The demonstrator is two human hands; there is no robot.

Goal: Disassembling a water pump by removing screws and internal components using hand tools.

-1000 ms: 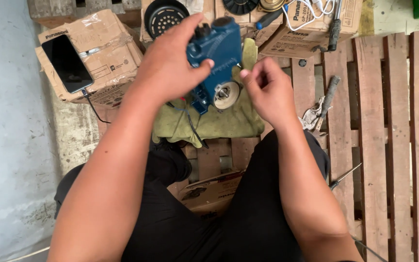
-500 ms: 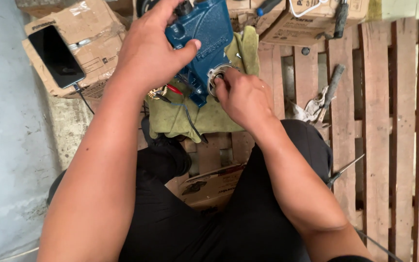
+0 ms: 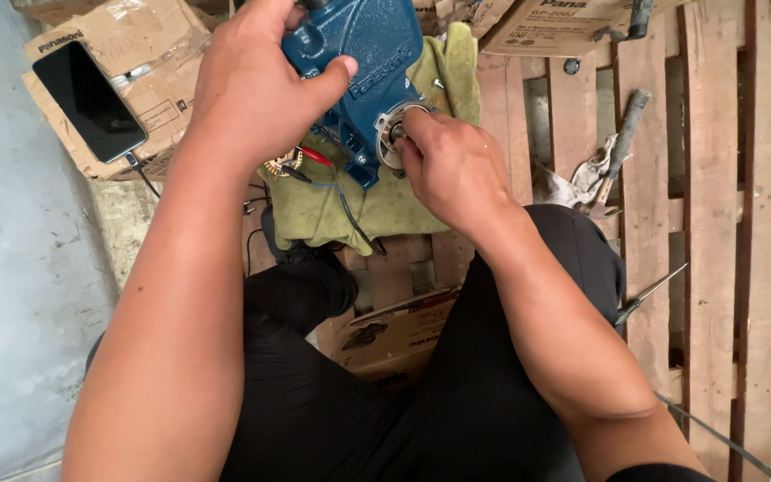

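Observation:
A blue cast-metal pump housing (image 3: pixel 363 62) lies on a yellow-green cloth (image 3: pixel 385 201) spread over a wooden pallet (image 3: pixel 716 223). My left hand (image 3: pixel 256 85) grips the housing from above, thumb across its side. My right hand (image 3: pixel 443 161) has its fingertips pinched at a round silver fitting (image 3: pixel 394 134) on the housing's lower end. Red and dark wires (image 3: pixel 327 178) trail out beneath the housing onto the cloth. What the right fingers pinch is hidden by them.
A black phone (image 3: pixel 89 100) rests on a cardboard box (image 3: pixel 149 67) at upper left. Pliers and a grey rag (image 3: pixel 604 174) lie on the pallet to the right, with a thin screwdriver (image 3: pixel 649 295) lower down. Another cardboard box (image 3: pixel 555 22) sits at top right. Concrete floor is left.
The housing has stayed in my left hand's grip. My right hand moved left and up from beside the housing onto the round silver fitting. The camera leaned closer.

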